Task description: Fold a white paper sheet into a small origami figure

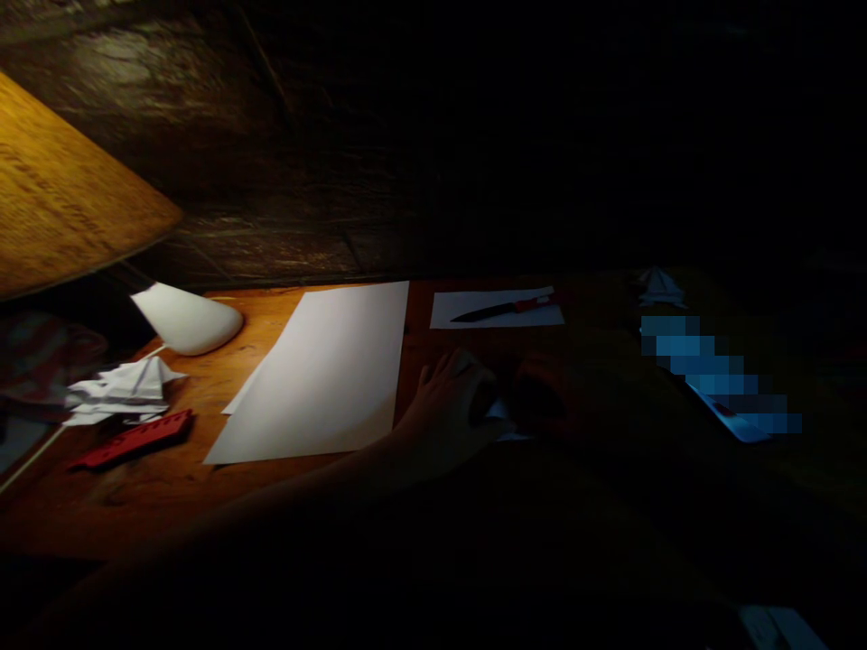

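My left hand (452, 397) reaches in from the lower left, its fingers bent over a small piece of white paper (509, 427) low on the table. Opposite it, my right hand (542, 393) is curled at the paper's other side, mostly lost in shadow. Both hands appear closed on the paper, much of which they cover. Beyond them, a knife (498, 312) with a dark blade and red handle lies across a white paper piece (443, 311). Large white sheets (325, 379) lie to the left of my left hand.
On the left stand a tilted lamp with a yellowish shade (74, 190) and a white base (193, 320). Near it are a folded white paper shape (125, 390) and a red object (139, 440). Rightward are another folded paper (660, 287) and a lit phone-like screen (728, 411). A dark wall rises behind.
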`<state>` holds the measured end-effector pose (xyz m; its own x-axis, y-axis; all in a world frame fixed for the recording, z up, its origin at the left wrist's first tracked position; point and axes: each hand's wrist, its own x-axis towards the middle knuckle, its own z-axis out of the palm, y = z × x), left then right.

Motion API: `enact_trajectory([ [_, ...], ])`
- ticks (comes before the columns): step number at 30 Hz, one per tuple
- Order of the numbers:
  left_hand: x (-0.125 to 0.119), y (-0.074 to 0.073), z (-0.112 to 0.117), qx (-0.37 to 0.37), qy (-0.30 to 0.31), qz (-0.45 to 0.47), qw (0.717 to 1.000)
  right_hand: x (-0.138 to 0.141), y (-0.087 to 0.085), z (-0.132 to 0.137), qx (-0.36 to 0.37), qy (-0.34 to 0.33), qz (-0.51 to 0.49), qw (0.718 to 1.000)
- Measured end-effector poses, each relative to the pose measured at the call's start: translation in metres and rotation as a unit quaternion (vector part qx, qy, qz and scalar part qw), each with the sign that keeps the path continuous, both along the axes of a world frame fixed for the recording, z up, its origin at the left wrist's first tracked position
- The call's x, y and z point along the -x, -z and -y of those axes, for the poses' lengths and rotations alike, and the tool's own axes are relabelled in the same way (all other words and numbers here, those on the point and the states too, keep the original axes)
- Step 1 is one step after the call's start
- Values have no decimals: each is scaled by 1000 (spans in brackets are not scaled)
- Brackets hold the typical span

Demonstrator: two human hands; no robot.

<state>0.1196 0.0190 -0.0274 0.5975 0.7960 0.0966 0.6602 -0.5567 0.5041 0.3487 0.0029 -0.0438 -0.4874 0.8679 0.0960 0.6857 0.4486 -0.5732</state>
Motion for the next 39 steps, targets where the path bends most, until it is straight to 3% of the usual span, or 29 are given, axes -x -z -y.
enact_trajectory([
  [7,2,2,-4,32,7,57,998,2,-7,1,-3,3,-12,1000],
  [12,-1,1,4,136,5,209,968,5,-31,3,26,-50,-19,998],
  [16,-2,-4,6,76,9,293,953,8,-42,8,9,-47,-26,998],
  [21,2,-10,2,31,96,299,949,9,-43,13,-34,-32,-30,998],
  [25,5,-16,2,-36,106,301,947,9,-43,14,-56,-36,-36,997],
  [28,5,-21,4,-34,90,325,941,10,-45,15,-71,-29,-54,996],
  [32,3,-24,3,29,23,356,934,9,-48,17,-102,9,-106,989],
  [39,7,-17,-5,-66,105,309,943,10,-54,23,-131,27,-168,977],
])
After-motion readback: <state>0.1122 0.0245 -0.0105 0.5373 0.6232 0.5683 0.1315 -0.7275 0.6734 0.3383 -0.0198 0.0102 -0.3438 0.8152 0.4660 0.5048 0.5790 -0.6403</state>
